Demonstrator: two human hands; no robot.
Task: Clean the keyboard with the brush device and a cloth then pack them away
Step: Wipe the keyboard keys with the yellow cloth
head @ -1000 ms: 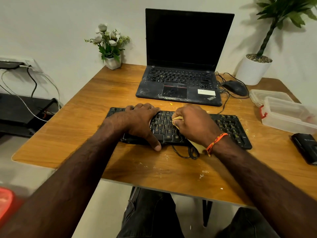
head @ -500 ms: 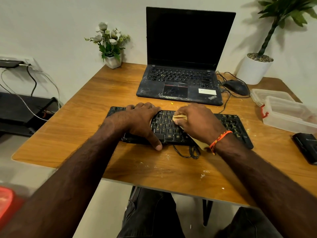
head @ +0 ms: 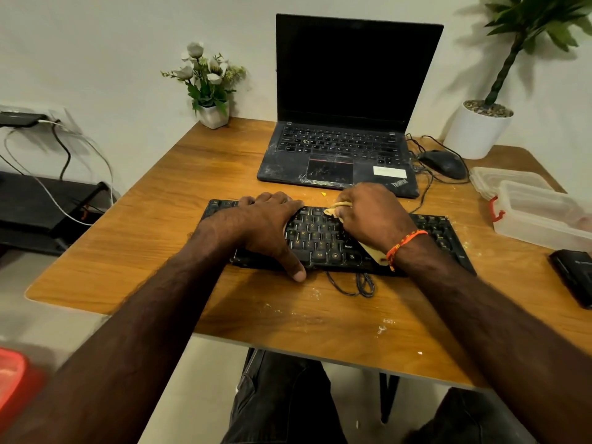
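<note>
Currently, per head view:
Keyboard (head: 323,241): black, flat on wooden table (head: 166,238), near front edge, approx. centre; cable loops off its front side.
Cloth (head: 334,210): yellowish, bunched under right hand; one end shows at top key rows, other corner sticks out by wrist w/ orange thread band.
Right hand (head: 373,216): fingers curled round cloth, pressing it onto keys, upper-middle of keyboard.
Left hand (head: 266,225): lies flat on left half of keyboard, fingers over rear edge, thumb hooked at front edge; grips keyboard body.
Debris: pale crumbs on table in front of keyboard.
Laptop (head: 342,123): lid up, screen dark, behind keyboard; deck dusty.
Mouse (head: 443,163): black, right of laptop, wired.
Containers (head: 538,213): clear plastic, right side of table; red clip on near one.
Black device (head: 573,272): right table edge, type not identifiable.
Plants: small flower pot (head: 213,115) rear left; large white pot (head: 477,129) rear right.
</note>
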